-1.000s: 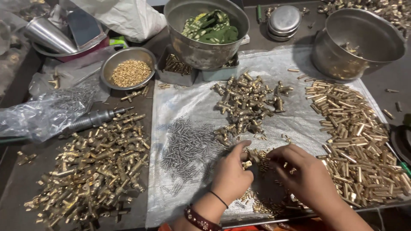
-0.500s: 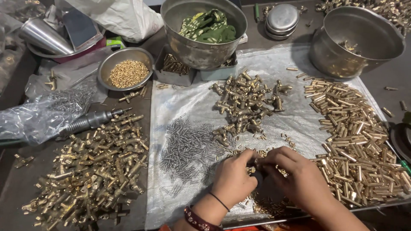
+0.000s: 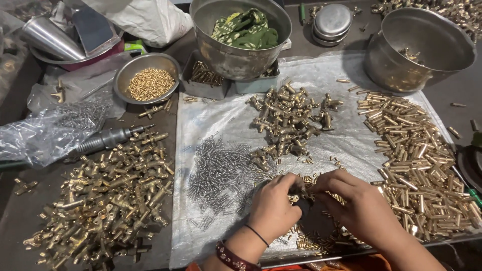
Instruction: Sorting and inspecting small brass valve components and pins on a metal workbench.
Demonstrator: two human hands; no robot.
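Small brass pins (image 3: 321, 240) lie scattered low on the plastic sheet (image 3: 221, 113), under our hands. At far left sits a heap of brass fittings (image 3: 103, 195), then a patch of steel springs (image 3: 221, 173). Our left hand (image 3: 273, 208) and right hand (image 3: 354, 203) meet fingertip to fingertip, curled around something; we cannot tell what. Brass tubes (image 3: 422, 150) are piled at right.

A heap of brass T-shaped fittings (image 3: 103, 195) lies near the table's left edge — a metal hand tool (image 3: 108, 139) just behind it. A small steel bowl of brass beads (image 3: 146, 78) and a large pot holding green cloth (image 3: 241, 37) stand toward the far edge — another steel pot (image 3: 419, 47) sits at the far right corner.
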